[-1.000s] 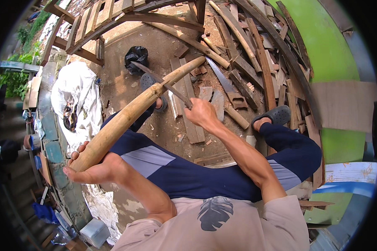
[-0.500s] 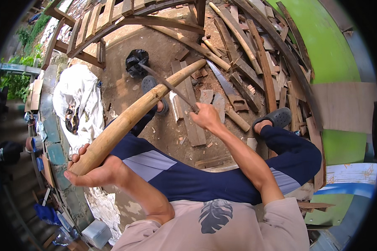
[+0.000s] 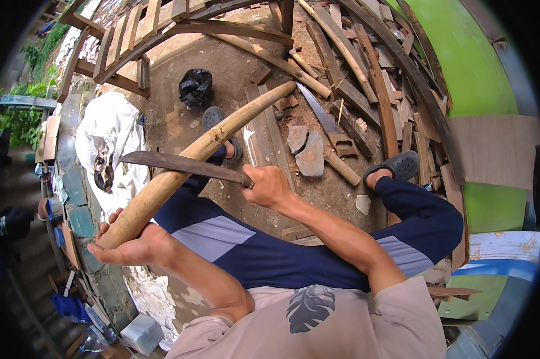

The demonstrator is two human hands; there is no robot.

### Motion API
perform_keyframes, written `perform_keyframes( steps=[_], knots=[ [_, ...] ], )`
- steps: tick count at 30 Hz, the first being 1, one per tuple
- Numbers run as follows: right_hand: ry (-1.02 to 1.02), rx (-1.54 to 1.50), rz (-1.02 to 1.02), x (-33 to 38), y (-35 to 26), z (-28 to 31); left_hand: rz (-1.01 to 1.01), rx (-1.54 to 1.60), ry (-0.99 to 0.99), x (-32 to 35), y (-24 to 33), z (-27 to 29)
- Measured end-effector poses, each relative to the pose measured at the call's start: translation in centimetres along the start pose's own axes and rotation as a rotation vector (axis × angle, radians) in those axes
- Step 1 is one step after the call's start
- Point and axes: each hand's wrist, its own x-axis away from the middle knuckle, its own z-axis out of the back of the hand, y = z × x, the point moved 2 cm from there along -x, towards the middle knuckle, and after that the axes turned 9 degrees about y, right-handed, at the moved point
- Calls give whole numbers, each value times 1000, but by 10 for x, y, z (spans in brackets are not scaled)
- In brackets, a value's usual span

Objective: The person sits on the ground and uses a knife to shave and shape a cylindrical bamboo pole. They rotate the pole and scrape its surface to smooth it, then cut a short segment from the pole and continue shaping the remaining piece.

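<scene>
A long, peeled wooden pole (image 3: 205,146) slants from my lap up to the far right, its far end over the ground near the saw. My left hand (image 3: 139,245) cups its near end from below, fingers curled round the far side. In my right hand (image 3: 266,186) is the handle of a machete (image 3: 180,163). Its dark blade points left and lies across the pole's middle, with the tip beyond the pole; whether it touches the wood I cannot tell.
A hand saw (image 3: 324,119) and broken stone slabs (image 3: 310,157) lie on the dirt between my feet. Scrap planks (image 3: 375,90) pile up at the right. A black plastic bag (image 3: 196,88), a white sack (image 3: 111,134) and a slatted wooden bench (image 3: 144,36) are toward the left.
My right hand has drawn the machete back toward me and left along the pole, from its upper part to its middle. My left hand and the pole have barely moved.
</scene>
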Motion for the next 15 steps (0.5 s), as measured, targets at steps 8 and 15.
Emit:
perform_keyframes(
  steps=[8,15],
  knots=[
    [-10,35,-296,-13,39,2,-23,-15,0,6,1,3],
    [56,73,-589,-45,133,14,9,24,-25,14,2,-1]
  ],
)
